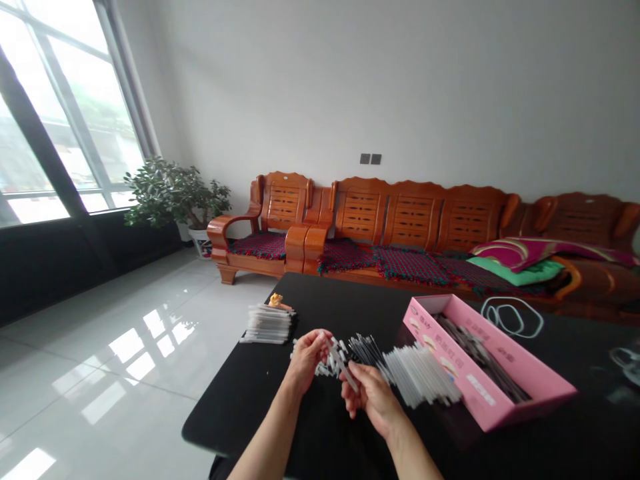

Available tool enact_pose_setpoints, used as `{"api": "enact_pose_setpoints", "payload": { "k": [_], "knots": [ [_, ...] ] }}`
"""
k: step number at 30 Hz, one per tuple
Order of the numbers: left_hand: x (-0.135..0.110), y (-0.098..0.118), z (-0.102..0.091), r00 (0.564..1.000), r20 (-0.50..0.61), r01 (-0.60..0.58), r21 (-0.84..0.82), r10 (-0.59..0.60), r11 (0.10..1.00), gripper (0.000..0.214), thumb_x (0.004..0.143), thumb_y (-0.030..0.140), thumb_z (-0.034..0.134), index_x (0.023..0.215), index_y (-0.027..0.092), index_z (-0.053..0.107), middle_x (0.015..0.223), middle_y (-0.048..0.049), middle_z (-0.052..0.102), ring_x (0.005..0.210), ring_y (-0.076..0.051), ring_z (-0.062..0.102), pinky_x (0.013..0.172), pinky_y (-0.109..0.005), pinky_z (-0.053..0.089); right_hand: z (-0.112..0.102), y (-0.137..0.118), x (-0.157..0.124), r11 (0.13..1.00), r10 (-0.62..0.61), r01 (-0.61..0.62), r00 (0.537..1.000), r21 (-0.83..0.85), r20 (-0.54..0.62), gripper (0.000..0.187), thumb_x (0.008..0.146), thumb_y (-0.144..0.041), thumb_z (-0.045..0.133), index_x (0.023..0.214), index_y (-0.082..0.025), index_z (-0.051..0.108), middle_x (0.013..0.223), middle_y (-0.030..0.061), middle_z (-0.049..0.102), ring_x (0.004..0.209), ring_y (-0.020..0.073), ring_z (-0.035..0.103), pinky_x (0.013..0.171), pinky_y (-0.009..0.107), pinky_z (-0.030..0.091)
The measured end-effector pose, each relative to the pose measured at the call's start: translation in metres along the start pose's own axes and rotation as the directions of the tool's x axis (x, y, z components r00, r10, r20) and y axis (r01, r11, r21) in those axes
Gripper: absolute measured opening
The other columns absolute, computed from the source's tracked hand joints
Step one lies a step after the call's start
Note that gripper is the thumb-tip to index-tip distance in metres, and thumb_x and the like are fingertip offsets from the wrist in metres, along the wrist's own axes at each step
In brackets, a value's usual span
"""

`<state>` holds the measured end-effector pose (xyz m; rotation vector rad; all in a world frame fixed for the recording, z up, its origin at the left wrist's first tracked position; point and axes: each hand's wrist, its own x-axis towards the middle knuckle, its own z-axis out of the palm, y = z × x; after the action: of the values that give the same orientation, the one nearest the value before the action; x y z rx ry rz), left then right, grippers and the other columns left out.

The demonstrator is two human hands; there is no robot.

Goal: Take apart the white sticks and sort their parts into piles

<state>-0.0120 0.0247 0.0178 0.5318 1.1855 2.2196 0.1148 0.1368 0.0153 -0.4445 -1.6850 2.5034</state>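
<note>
My right hand (367, 393) is closed around the lower part of a slim, whitish translucent tube (343, 365), which slants between my hands. At the tube's upper end, the fingers of my left hand (307, 360) are pinched together; whether a small cap is also between them cannot be made out. Small white cap-like pieces (326, 369) lie in a heap behind my hands. Just beyond my right hand are thin dark sticks (365, 348) and, to the right, a pile of translucent white tubes (420, 375). Similar tubes form a neat stack (269, 325) at the left.
A black table (240, 407) carries everything. On its right stands a pink box (480, 407) with dark sticks (483, 357) inside. Behind the box lies a looped white cable (515, 335). An orange figurine (277, 301) sits by the left stack. A wooden sofa (363, 213) lines the wall.
</note>
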Motion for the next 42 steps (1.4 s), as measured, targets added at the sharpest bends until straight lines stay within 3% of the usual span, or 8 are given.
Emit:
{"api": "enact_pose_setpoints", "payload": {
  "k": [9,14,20,27,32,35,38,42],
  "knots": [
    [0.000,-0.004,0.015,0.989,0.125,0.082,0.012,-0.083,0.997,0.035,0.075,0.042,0.069,0.088,0.009,0.069,0.070,-0.0047,0.063,0.047,-0.006,0.047,0.044,-0.017,0.034,0.002,-0.005,0.009,0.997,0.008,-0.021,0.987,0.074,0.163,0.035,0.084,-0.047,0.055,0.084,-0.013,0.060,0.044,-0.0073,0.046,0.027,0.0011,0.021,0.028,0.016,0.014],
    [0.003,-0.006,0.018,0.999,0.019,0.048,0.058,-0.049,0.997,0.034,0.071,0.042,0.072,0.077,0.009,0.070,0.059,-0.0024,0.061,0.045,-0.006,0.046,0.044,-0.018,0.033,0.005,-0.006,0.007,0.994,-0.050,0.051,0.999,-0.100,0.014,0.036,0.084,-0.052,0.051,0.077,-0.017,0.056,0.041,-0.0110,0.031,0.032,0.0029,0.016,0.032,0.019,0.010],
    [0.006,-0.021,0.021,0.996,-0.079,0.042,-0.034,-0.045,0.999,0.033,0.068,0.041,0.074,0.079,0.010,0.070,0.061,-0.0013,0.061,0.048,-0.005,0.047,0.047,-0.016,0.036,0.007,-0.010,0.007,0.616,-0.532,0.350,0.845,-0.706,-0.045,0.041,0.086,-0.051,0.047,0.063,-0.017,0.056,0.052,-0.0008,0.049,0.050,0.0091,0.041,0.047,0.022,0.029],
    [0.001,-0.011,0.014,0.989,0.111,0.106,-0.025,-0.102,0.994,0.033,0.074,0.042,0.069,0.081,0.010,0.068,0.061,-0.0015,0.059,0.042,-0.003,0.039,0.043,-0.017,0.034,0.005,-0.006,0.003,0.976,-0.046,0.064,0.995,-0.208,0.091,0.048,0.086,-0.058,0.039,0.094,-0.015,0.058,0.052,-0.0016,0.057,0.028,0.0052,0.028,0.031,0.020,0.018],
    [0.004,-0.014,0.020,0.997,0.019,0.076,0.011,-0.076,0.997,0.033,0.070,0.040,0.073,0.077,0.008,0.069,0.059,-0.0029,0.061,0.043,-0.005,0.044,0.043,-0.017,0.035,0.008,-0.010,0.008,0.973,-0.096,0.098,0.995,-0.208,0.019,0.042,0.081,-0.059,0.049,0.076,-0.018,0.056,0.040,-0.0106,0.031,0.031,0.0036,0.017,0.033,0.019,0.015],
    [0.016,-0.009,0.013,0.988,-0.154,0.000,-0.062,-0.009,0.998,0.032,0.064,0.039,0.077,0.074,0.009,0.070,0.059,-0.0027,0.062,0.046,-0.005,0.049,0.045,-0.016,0.039,0.005,-0.007,0.009,0.743,-0.424,0.291,0.901,-0.602,-0.088,0.038,0.083,-0.055,0.051,0.067,-0.021,0.055,0.046,-0.0030,0.043,0.040,0.0087,0.036,0.042,0.023,0.025],
    [0.029,0.007,-0.007,0.872,-0.477,-0.182,-0.106,0.111,0.978,0.034,0.057,0.039,0.080,0.070,0.010,0.068,0.062,-0.0026,0.064,0.048,-0.005,0.052,0.047,-0.016,0.042,-0.008,0.007,0.004,0.414,-0.602,0.240,0.796,-0.878,-0.066,0.034,0.087,-0.049,0.047,0.067,-0.024,0.057,0.053,0.0029,0.054,0.050,0.0149,0.049,0.053,0.027,0.030],
    [0.026,0.014,-0.030,0.898,-0.393,-0.149,0.146,0.195,0.978,0.042,0.063,0.044,0.075,0.086,0.009,0.069,0.064,-0.0035,0.065,0.047,-0.008,0.053,0.045,-0.020,0.044,-0.030,0.026,-0.002,0.296,-0.635,0.098,0.763,-0.950,-0.119,0.035,0.092,-0.044,0.038,0.076,-0.025,0.062,0.060,0.0059,0.063,0.057,0.0198,0.058,0.058,0.029,0.032]
  ]
}}
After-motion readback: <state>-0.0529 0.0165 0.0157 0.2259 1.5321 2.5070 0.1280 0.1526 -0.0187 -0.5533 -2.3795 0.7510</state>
